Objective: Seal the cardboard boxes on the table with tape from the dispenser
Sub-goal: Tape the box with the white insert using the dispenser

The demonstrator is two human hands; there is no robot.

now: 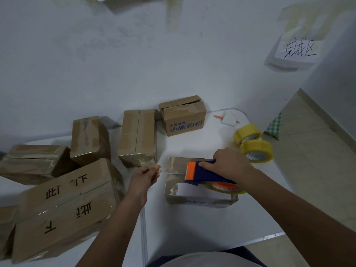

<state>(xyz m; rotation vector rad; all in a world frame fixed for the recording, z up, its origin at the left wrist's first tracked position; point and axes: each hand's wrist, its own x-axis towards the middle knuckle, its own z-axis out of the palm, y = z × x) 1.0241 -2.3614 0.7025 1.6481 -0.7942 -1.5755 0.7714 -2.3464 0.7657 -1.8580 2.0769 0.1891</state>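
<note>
Tape dispenser [209, 173], blue with an orange front, lying tilted on top of a small cardboard box [174, 186] near the front of the white table [192, 224], orange end toward the left, its roll of clear tape [225, 187] low on the near side. Gripped from above by the right hand [230, 163], fingers wrapped over the blue body. Box patched with glossy tape, a white label [200, 192] across its front face.

Left hand [144, 175] raised just left of that box, fingers curled together with the tips pinched; whether a strand of tape sits between them cannot be told.

Just beyond the left hand, a taller box [137, 135] standing with a seam down its middle and shiny tape at the near end. Behind and to the right of it, a box with blue Chinese print [183, 115], top flaps not fully flat. Farther left, a taped upright box [88, 139], a low box [32, 163] lying on its side, and nearest the viewer a large box with black characters [63, 207], taped along its seam.

Right of the dispenser, two rolls of yellowish tape [253, 144] touching one another near the table edge. Beyond them a small white pad [229, 119] over an orange pen [218, 116]. On the wall, a handwritten paper sign [299, 50] held by tape strips.
</note>
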